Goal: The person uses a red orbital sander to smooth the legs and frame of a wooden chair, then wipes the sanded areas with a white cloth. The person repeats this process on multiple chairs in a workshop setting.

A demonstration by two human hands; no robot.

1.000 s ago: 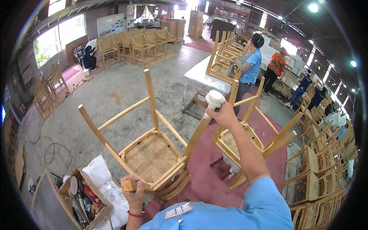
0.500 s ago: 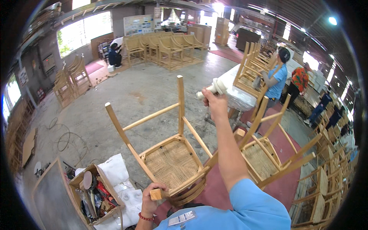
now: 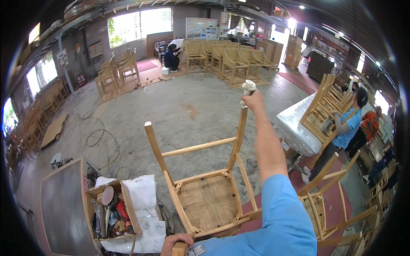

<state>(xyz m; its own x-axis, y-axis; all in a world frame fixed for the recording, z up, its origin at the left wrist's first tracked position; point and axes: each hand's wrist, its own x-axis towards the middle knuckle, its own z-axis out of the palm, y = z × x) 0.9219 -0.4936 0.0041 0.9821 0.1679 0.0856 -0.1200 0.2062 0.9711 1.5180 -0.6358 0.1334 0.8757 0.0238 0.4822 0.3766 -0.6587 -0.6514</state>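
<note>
An upturned wooden chair with a woven seat (image 3: 208, 200) stands in front of me, legs pointing up. My right hand (image 3: 255, 100) is closed around a white mallet (image 3: 248, 86), arm stretched out. The mallet's lower face is over the tip of the far right leg (image 3: 240, 132); whether they touch I cannot tell. White caps the far left leg's end (image 3: 148, 124). Close to my body, my left hand (image 3: 173, 243) is wrapped round the square end of a nearer chair leg (image 3: 180, 248).
At left, a cardboard toolbox (image 3: 134, 212) sits on white sheeting beside a dark panel (image 3: 64, 205). Another upturned chair (image 3: 318, 209) stands right. A co-worker in blue (image 3: 348, 128) handles chairs by a wrapped table (image 3: 301, 121). A hose (image 3: 102, 136) lies on the floor.
The mallet in my right hand has come down from beside the far right leg to its tip. My view has swung right; my left hand still grips the near leg.
</note>
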